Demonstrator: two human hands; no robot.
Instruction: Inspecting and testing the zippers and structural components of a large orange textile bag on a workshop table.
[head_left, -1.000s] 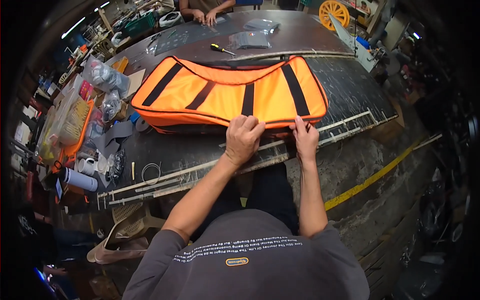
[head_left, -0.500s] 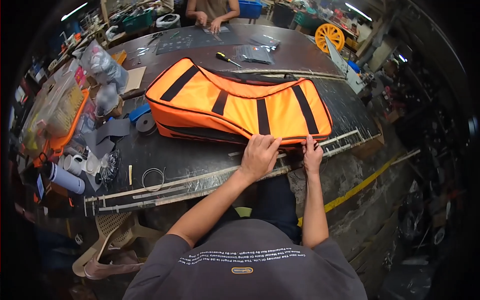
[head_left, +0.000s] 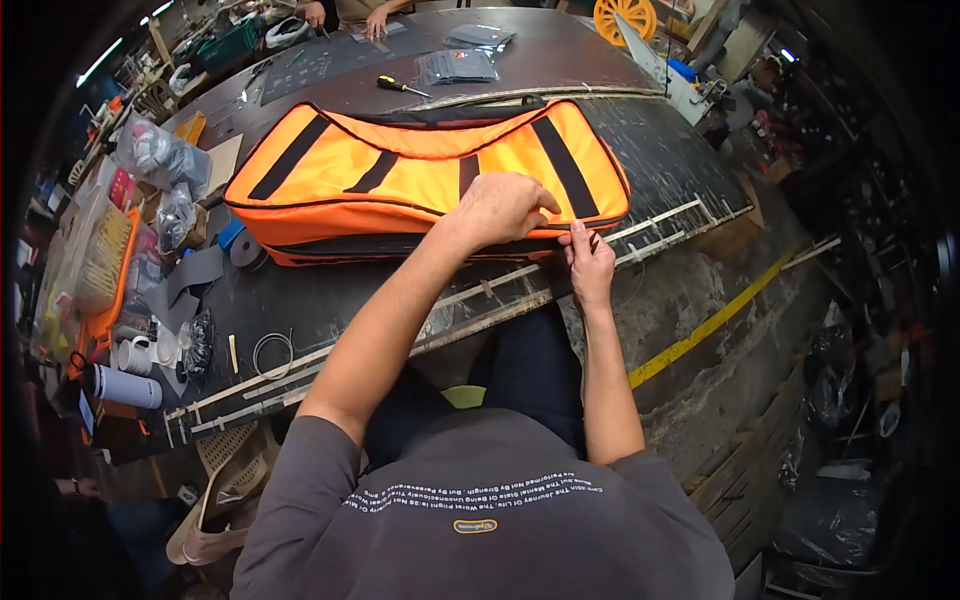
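Head view: left hand [head_left: 505, 208] lies flat on the orange bag [head_left: 420, 170], hiding its seam; right hand [head_left: 590, 262] fingers pinch the edge.

A long orange bag [head_left: 400, 180] with black straps is laid flat on the dark worktop [head_left: 330, 300]. Its near edge is pressed by the left hand [head_left: 500, 208] and pinched by the right hand [head_left: 590, 262].

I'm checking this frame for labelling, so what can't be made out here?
Head view only:
- Left hand covers the orange bag beneath it; what the palm presses is hidden.
- Right hand fingers sit at the bag's near edge; any grip is too small to tell.
- Another person's hands are cut off by the top edge.
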